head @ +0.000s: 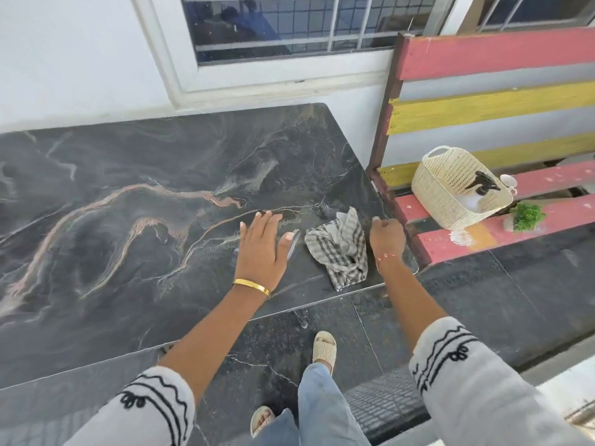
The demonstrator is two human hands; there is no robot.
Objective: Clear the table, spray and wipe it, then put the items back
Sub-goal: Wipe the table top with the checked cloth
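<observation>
The crumpled grey-and-white checked cloth [338,249] is seen on the dark marbled table [128,188] between a flat, empty left hand [262,241] and a curled right hand [386,235], contents unclear. Soft and light, it is best gathered at its bunched middle.

Bright, even daylight; shadows are faint. The dark desk [128,194] shows a soft sheen (no hard glare). Straight lines bow toward the edges, and the window [289,27] above the desk reflects dimly.
</observation>
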